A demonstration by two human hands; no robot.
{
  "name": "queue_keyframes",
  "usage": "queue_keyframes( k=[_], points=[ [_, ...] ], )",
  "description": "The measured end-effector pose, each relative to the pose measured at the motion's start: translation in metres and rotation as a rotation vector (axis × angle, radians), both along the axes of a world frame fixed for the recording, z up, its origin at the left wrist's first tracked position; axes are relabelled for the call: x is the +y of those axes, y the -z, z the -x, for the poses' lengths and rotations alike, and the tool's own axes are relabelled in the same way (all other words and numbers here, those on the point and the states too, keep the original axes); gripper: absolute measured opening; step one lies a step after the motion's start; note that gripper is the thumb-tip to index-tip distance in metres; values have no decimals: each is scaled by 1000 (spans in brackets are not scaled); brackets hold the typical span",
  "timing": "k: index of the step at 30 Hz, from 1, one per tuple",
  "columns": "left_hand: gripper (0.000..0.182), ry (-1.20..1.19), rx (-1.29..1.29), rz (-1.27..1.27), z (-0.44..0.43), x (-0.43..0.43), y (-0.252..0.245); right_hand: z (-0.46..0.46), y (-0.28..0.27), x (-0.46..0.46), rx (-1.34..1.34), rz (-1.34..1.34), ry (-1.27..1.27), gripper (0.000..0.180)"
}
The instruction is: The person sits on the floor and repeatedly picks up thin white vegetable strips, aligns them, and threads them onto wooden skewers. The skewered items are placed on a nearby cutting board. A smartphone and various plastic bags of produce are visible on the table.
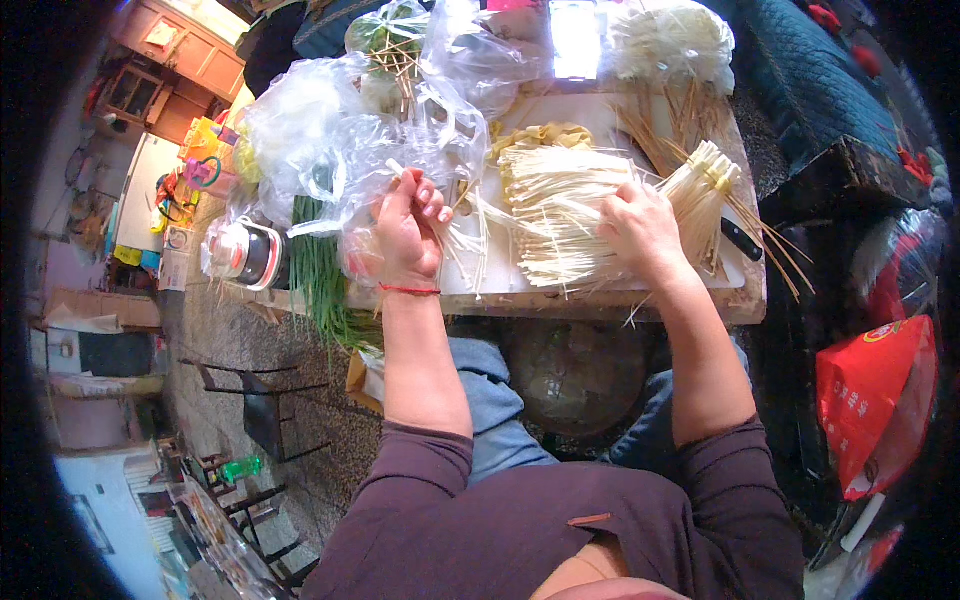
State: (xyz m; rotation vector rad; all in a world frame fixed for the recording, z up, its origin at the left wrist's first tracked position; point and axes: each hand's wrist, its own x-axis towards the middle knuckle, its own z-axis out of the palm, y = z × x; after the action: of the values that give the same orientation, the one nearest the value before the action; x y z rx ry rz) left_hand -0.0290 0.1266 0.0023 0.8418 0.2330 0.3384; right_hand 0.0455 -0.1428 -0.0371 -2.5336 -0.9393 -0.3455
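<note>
My left hand, palm up with curled fingers, holds a few thin white strands, probably enoki mushrooms, whose ends stick out below it. A small white piece shows at its fingertips. On the white cutting board, my right hand rests its fingertips on the right side of a spread pile of enoki mushrooms; whether it pinches any is hidden. Right of that hand stands a tied bundle of enoki mushrooms. Yellowish folded sheets lie behind the pile.
Clear plastic bags crowd the table's left, above long green chives hanging over the edge. A black knife handle and thin wooden skewers lie at the right. Behind are a lit phone and bagged mushrooms.
</note>
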Motion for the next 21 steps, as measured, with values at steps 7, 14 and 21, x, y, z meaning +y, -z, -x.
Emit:
queue_keyframes(
  k=[7,14,21],
  points=[
    [16,207,22,-12,-7,-41,15,3,-7,13,116,-295,-47,10],
    [26,151,-39,53,-15,-94,18,16,-24,40,455,-614,-61,14],
    [26,211,-68,-2,-18,-92,22,21,-22,52,341,-572,-110,14]
  ],
)
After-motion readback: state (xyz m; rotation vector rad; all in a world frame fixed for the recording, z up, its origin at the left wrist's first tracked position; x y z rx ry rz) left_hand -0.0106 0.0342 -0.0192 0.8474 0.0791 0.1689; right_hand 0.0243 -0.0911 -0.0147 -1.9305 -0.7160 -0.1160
